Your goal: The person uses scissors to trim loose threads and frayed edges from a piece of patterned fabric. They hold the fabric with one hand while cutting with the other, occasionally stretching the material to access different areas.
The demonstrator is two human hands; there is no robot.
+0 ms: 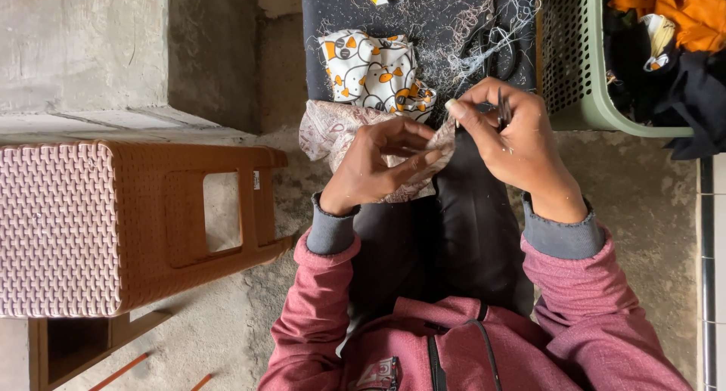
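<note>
Both hands meet over the lap: the left hand point(378, 160) pinches a pale patterned cloth point(333, 130) with fingers curled shut, and the right hand point(507, 130) is closed around a small dark metal tool point(501, 107), thumb pressed to the cloth's edge. What kind of tool it is stays hard to make out. Behind lies a white fabric with orange shapes point(374, 69). A green basket point(582, 73), cut off at the frame, holds orange and black clothes point(673, 28).
</note>
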